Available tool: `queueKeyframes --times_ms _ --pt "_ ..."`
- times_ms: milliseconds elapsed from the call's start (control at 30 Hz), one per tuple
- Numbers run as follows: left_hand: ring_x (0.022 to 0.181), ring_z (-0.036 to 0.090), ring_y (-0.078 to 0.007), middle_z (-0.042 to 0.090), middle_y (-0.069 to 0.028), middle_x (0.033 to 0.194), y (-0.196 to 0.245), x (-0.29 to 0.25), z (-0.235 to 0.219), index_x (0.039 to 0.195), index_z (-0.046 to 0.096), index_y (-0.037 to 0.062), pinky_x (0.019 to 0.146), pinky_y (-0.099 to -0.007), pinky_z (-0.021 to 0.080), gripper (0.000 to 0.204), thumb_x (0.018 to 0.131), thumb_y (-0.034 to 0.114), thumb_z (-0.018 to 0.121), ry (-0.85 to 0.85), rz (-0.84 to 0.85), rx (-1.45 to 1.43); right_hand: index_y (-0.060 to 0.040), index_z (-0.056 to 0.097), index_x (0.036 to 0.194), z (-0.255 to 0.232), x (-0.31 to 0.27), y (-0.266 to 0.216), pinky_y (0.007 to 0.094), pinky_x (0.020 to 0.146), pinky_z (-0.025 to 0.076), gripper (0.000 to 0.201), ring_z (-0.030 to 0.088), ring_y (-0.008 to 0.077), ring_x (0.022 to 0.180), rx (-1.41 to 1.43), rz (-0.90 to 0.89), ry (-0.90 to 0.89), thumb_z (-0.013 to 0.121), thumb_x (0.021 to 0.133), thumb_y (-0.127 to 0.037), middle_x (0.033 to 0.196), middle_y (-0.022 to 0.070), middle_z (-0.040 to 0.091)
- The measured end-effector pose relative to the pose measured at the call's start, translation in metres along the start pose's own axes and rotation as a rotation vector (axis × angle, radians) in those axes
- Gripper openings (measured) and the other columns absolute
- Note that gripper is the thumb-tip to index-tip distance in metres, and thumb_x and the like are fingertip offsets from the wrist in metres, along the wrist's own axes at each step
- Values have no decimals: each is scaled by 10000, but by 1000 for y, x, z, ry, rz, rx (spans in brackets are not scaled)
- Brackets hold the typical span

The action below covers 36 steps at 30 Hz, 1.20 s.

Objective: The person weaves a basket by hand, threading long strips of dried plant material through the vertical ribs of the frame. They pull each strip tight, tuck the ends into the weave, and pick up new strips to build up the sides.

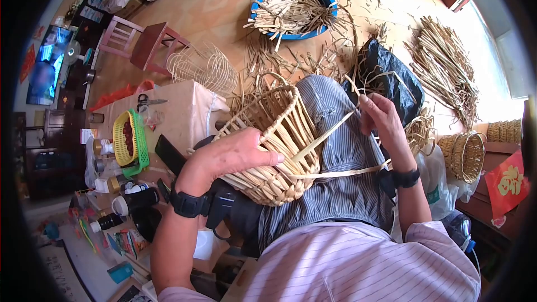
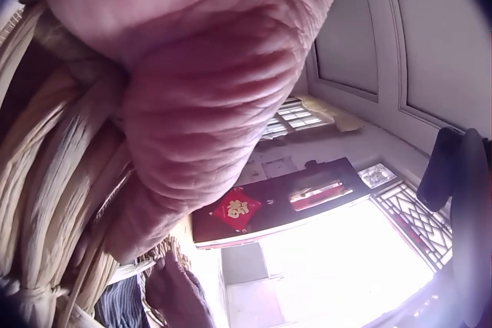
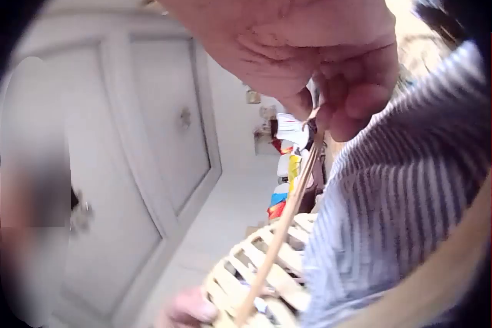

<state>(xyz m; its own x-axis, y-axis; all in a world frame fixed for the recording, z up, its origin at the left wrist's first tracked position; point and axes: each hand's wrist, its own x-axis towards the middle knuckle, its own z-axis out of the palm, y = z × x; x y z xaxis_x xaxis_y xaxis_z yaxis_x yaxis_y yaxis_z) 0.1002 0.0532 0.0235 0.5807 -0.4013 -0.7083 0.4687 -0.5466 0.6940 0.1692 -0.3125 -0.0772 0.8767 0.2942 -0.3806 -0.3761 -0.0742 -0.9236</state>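
A half-woven basket [image 1: 285,128] of pale dried stalks lies tilted across the lap. The left hand [image 1: 238,151] grips its side, thumb on the outer stalks; in the left wrist view that palm [image 2: 207,89] presses against the woven stalks [image 2: 46,182]. Away from the basket, the right hand [image 1: 383,117] pinches the end of a flat strip [image 1: 327,134] that runs down to the basket wall. The right wrist view shows thumb and fingers [image 3: 350,109] closed on the strip [image 3: 280,243]. A second strand [image 1: 352,173] stretches from the basket's base toward the right wrist.
A blue basin [image 1: 291,36] of stalks stands on the floor ahead, beside scattered scraps. A black bag [image 1: 391,72] and a stalk bundle [image 1: 447,72] lie at the right. At the left, a table [image 1: 179,106] holds scissors [image 1: 150,101] and a yellow-green basket [image 1: 136,145].
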Motion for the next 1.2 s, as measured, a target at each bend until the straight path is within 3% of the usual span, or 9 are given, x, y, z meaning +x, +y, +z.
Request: queueKeyframes --times_ms 67,100,200,267,400,533,633,1033,1200 --pt "1048 733 -151 821 -83 1212 4 -2 -1 1393 746 -13 999 -355 579 528 1020 354 818 -5 -14 25 -43 685 907 5 -16 -14 242 579 480 430 656 64 700 -347 12 42 696 1164 -388 799 -9 663" --pt "980 728 -151 827 -86 1124 6 -3 0 1331 771 -14 955 -364 581 495 1018 370 800 12 6 40 -30 687 846 18 -25 -11 239 577 448 448 619 41 679 -176 -96 77 743 1140 -364 747 -35 612" --pt "907 719 -144 833 -91 1035 12 -6 3 1265 792 -18 901 -370 584 475 1017 387 787 18 25 6 -24 742 1030 55 -38 -18 354 755 552 210 703 221 858 -611 -747 42 839 1017 -210 953 69 717" --pt "902 716 -138 832 -90 1034 13 -6 2 1265 788 -20 890 -365 585 477 1016 386 796 9 24 -20 -58 747 1152 78 -41 -27 444 896 553 260 692 317 977 -811 -892 -80 850 959 -201 1071 106 714" --pt "892 710 -127 830 -79 1034 11 -10 1 1268 780 -21 871 -357 586 473 1011 373 820 13 48 -29 -63 667 1135 90 -37 -21 477 911 538 291 696 366 990 -820 -820 -303 832 961 -229 1019 120 668" --pt "898 710 -120 828 -66 1033 6 -9 -3 1273 771 -22 866 -356 589 468 1008 357 835 -7 70 -13 -60 627 1096 92 -34 -20 486 777 589 280 711 376 928 -732 -731 -356 828 958 -198 999 134 649" --pt "905 713 -117 829 -58 1050 10 -9 -3 1284 763 -22 872 -354 590 470 1008 352 835 -55 69 -120 -61 624 1094 93 -33 -20 483 736 608 304 717 370 892 -789 -854 -306 844 934 -196 995 128 644" --pt "947 736 -120 832 -71 1097 2 -3 -9 1301 753 -22 886 -333 592 509 1001 380 840 -26 113 -76 -61 694 1089 93 -30 -18 472 758 611 252 723 362 887 -687 -820 -344 850 910 -147 992 112 661" --pt "1081 722 -139 813 -98 1228 2 1 -19 1399 707 -45 988 -330 579 626 980 383 890 -77 25 -75 -58 702 1091 97 -31 -17 476 763 613 240 727 373 881 -653 -787 -320 845 914 -132 1000 119 670"
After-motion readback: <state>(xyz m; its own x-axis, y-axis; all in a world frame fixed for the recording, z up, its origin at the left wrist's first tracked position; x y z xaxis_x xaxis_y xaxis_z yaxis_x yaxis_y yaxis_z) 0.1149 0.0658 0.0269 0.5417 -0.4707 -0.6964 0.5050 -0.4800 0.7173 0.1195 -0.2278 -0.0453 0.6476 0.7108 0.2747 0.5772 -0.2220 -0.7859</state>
